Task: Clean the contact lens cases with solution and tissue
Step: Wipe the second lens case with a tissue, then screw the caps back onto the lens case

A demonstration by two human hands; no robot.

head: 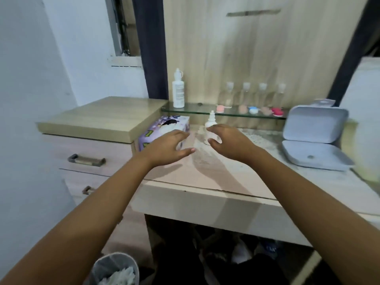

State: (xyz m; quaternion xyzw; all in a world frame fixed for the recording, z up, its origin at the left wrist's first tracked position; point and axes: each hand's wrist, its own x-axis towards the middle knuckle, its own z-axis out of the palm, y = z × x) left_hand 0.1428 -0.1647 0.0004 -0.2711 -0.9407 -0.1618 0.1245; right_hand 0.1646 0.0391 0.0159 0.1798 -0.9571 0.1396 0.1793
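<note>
Head view, arms outstretched, left hand (168,148) fingers spread, right hand (230,140) fingers curved beside small bottle (211,120), contact unclear

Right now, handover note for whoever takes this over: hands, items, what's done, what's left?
Left hand: open, holds nothing, beside the purple tissue box.
Right hand: fingers curved around the small white dropper bottle on the counter; grip unclear.
Tall white solution bottle and a row of small coloured lens cases stand on the glass shelf.
Done: nothing visible.
Left: take down, rinse and wipe every case.
</note>
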